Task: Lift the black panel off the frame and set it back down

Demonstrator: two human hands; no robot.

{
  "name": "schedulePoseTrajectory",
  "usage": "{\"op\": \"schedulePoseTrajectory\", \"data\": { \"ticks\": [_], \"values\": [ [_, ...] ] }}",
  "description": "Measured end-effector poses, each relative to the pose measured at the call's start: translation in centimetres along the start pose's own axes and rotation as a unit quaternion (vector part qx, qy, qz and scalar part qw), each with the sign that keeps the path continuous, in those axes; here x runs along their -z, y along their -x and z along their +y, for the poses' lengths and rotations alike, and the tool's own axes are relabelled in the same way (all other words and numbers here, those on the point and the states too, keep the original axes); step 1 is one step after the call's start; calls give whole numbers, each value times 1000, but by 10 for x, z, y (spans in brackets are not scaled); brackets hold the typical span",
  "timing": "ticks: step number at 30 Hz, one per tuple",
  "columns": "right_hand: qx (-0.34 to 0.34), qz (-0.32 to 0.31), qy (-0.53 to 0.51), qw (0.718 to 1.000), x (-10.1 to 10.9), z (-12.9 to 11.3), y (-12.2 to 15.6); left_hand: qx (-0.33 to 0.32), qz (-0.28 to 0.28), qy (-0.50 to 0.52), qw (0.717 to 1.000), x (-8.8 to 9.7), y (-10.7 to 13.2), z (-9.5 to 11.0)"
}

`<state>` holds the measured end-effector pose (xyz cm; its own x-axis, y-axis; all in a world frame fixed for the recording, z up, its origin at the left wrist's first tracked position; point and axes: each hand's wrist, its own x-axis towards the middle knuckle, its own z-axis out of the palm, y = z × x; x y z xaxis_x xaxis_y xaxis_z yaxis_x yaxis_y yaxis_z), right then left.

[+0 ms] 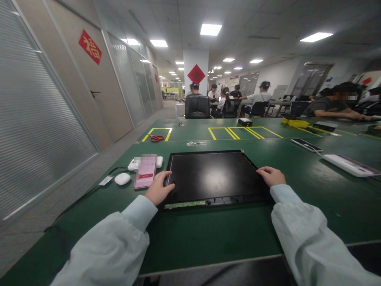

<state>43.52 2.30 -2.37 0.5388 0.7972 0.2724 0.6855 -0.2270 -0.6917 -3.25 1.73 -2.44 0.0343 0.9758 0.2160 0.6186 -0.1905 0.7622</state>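
Observation:
A black flat screen panel [212,176] lies on the green table [208,234] in front of me, with a thin green circuit strip along its near edge. My left hand [158,187] rests at the panel's left edge, fingers curled around the rim. My right hand [270,176] grips the panel's right edge with bent fingers. Both arms wear pale blue sleeves.
Left of the panel lie a pink phone [145,171], a white round device [122,178] and a cable. Red-handled scissors [156,138] sit in a yellow-marked box. Two more flat devices [351,165] lie at right. Several people sit at far tables; a black chair [197,107] stands beyond.

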Motion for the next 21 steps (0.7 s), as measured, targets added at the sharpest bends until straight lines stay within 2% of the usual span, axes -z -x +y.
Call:
{"op": "schedulePoseTrajectory", "data": {
  "ticks": [6, 12, 21],
  "values": [
    [-12, 34, 7, 999, 2, 10, -3, -35, -17, -98, 994, 0, 5, 2],
    [33, -47, 99, 994, -6, 20, -13, -13, -44, -138, 989, -7, 9, 0],
    [94, -83, 201, 971, -13, 20, -13, 11, -61, -198, 978, -11, 11, 1]
  ]
}}
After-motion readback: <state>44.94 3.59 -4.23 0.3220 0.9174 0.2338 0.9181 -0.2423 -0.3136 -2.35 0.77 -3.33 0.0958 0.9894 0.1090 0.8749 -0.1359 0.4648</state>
